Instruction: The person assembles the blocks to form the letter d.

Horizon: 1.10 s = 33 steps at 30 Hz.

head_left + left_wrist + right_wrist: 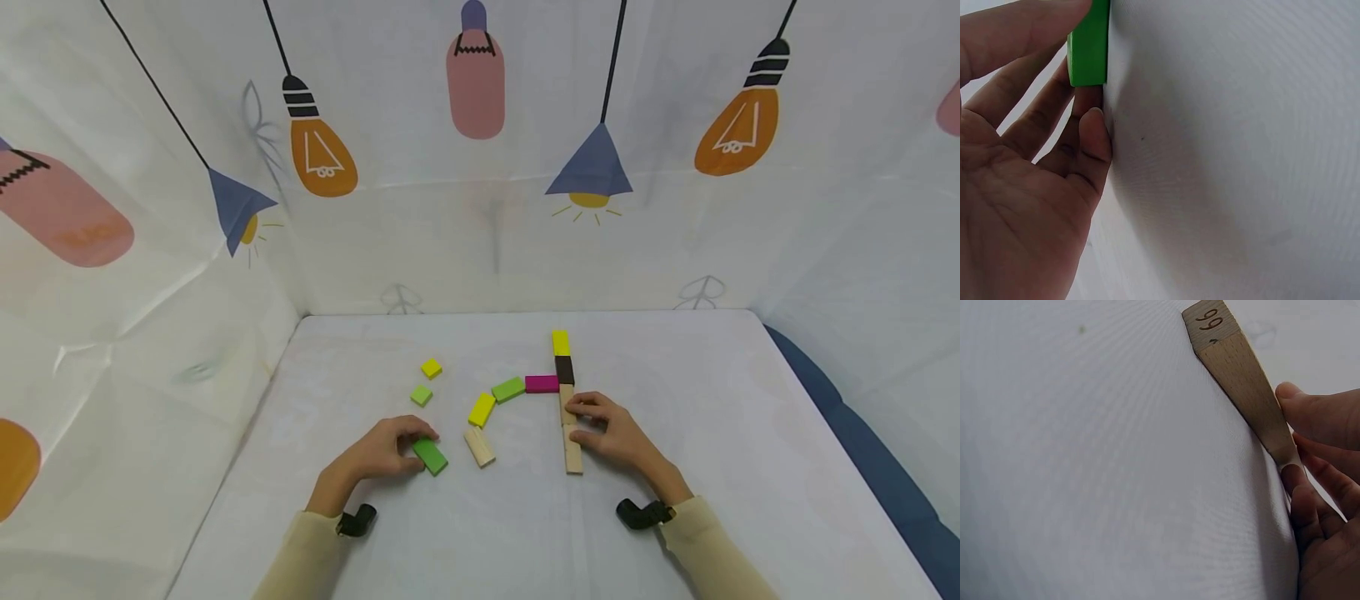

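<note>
In the head view my left hand (387, 450) pinches a green block (430, 457) between thumb and fingers, low over the white table. The left wrist view has this green block (1089, 53) at the top, under the thumb. My right hand (617, 433) touches two plain wooden blocks, the upper (567, 404) and the lower (572, 450), laid end to end. Its fingers are at the upper one, its thumb at the lower. Up close in the right wrist view, a wooden block (1241, 381) bears a number on its end, with the thumb against its edge.
Above the wooden blocks lie a dark block (564, 370) and a yellow one (560, 342). A magenta block (542, 384), green block (508, 389), yellow block (482, 410) and plain block (479, 447) curve leftward. Small green (422, 395) and yellow (431, 368) pieces lie further left.
</note>
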Each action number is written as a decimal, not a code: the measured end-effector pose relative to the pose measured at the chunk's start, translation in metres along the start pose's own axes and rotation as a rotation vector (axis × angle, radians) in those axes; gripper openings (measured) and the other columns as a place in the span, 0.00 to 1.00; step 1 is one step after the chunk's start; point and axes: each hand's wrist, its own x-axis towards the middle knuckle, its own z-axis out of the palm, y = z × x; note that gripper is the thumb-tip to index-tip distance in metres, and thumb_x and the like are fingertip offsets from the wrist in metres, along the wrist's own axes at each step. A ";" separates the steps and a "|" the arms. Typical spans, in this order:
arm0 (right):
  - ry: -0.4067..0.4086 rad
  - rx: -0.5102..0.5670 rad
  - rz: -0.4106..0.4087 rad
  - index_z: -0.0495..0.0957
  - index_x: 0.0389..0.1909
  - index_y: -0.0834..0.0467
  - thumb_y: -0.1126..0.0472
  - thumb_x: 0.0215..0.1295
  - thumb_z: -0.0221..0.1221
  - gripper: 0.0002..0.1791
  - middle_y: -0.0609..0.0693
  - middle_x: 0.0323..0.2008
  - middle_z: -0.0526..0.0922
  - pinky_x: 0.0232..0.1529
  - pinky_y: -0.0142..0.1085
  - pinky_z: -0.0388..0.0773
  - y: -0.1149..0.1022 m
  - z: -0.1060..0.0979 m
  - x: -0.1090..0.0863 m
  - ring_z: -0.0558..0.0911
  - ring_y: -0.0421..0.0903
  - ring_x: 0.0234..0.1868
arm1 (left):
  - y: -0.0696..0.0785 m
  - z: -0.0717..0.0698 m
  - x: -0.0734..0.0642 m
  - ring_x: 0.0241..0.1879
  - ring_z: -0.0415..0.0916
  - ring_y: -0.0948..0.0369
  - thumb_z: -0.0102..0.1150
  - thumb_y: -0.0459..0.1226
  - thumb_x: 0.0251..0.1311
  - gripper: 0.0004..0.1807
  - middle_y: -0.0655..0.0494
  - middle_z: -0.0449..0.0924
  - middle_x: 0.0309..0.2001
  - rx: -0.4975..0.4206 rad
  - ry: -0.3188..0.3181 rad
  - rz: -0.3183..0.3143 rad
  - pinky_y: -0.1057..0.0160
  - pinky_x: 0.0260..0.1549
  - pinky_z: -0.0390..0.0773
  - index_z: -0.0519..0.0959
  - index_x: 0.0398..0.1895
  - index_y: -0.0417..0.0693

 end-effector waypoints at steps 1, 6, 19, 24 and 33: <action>0.000 -0.004 0.000 0.85 0.56 0.60 0.58 0.60 0.73 0.23 0.56 0.58 0.81 0.52 0.36 0.81 0.000 0.000 0.000 0.80 0.57 0.58 | 0.000 0.000 0.000 0.50 0.78 0.64 0.73 0.32 0.55 0.21 0.64 0.84 0.53 0.006 0.000 0.002 0.62 0.51 0.78 0.85 0.53 0.57; 0.007 0.000 -0.003 0.85 0.56 0.60 0.58 0.60 0.73 0.23 0.56 0.58 0.81 0.52 0.37 0.81 0.000 0.000 0.000 0.80 0.56 0.58 | 0.001 0.001 0.001 0.50 0.78 0.64 0.72 0.31 0.55 0.21 0.64 0.84 0.52 0.024 0.002 0.013 0.61 0.50 0.78 0.86 0.52 0.57; -0.002 -0.009 0.004 0.85 0.56 0.59 0.58 0.61 0.73 0.22 0.56 0.58 0.81 0.51 0.37 0.81 0.001 0.002 -0.001 0.80 0.57 0.58 | 0.005 0.002 0.002 0.43 0.75 0.66 0.74 0.32 0.54 0.17 0.64 0.83 0.49 0.052 -0.007 0.011 0.65 0.41 0.76 0.86 0.45 0.58; 0.002 -0.008 -0.004 0.85 0.56 0.60 0.58 0.61 0.73 0.22 0.56 0.58 0.81 0.51 0.36 0.81 0.000 0.001 -0.001 0.80 0.57 0.58 | 0.007 0.004 0.002 0.44 0.76 0.66 0.75 0.35 0.54 0.15 0.65 0.82 0.47 0.042 -0.020 0.011 0.64 0.44 0.77 0.85 0.45 0.57; 0.011 -0.011 -0.011 0.85 0.55 0.61 0.59 0.61 0.73 0.22 0.58 0.58 0.81 0.50 0.36 0.82 -0.001 0.000 -0.001 0.80 0.58 0.57 | 0.019 0.008 0.005 0.41 0.74 0.68 0.76 0.38 0.56 0.15 0.66 0.83 0.46 0.062 0.001 0.061 0.65 0.40 0.77 0.85 0.46 0.57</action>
